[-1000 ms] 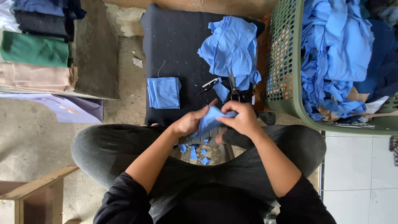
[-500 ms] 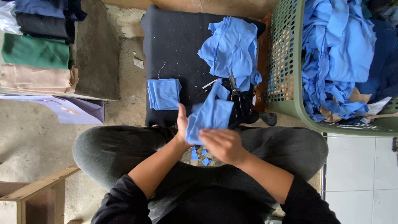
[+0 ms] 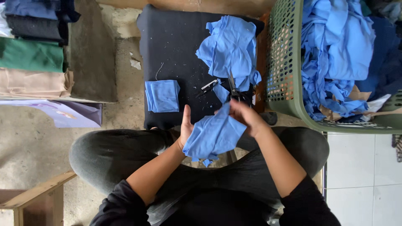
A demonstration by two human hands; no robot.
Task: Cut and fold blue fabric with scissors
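Observation:
A piece of blue cloth (image 3: pixel 214 134) hangs spread between both my hands above my lap. My left hand (image 3: pixel 185 127) lies flat behind its left edge, fingers up. My right hand (image 3: pixel 245 116) pinches its upper right corner. Just beyond it, black scissors (image 3: pixel 233 88) and a small metal thread snipper (image 3: pixel 208 86) lie on a black cushion (image 3: pixel 171 50). On the cushion's left part rests a folded blue square (image 3: pixel 162 96). A heap of blue cloth (image 3: pixel 231 50) sits on its right part.
A green plastic basket (image 3: pixel 284 71) full of blue cloth stands at the right. Folded cloths in dark blue, black, green and beige (image 3: pixel 31 62) are stacked at the left. A wooden frame (image 3: pixel 35 199) is at the lower left, white tiles (image 3: pixel 364 175) at the lower right.
The blue piece, bunched between both hands a second ago, is now opened out flat. My right hand moved up to its top corner; my left hand flattened behind it.

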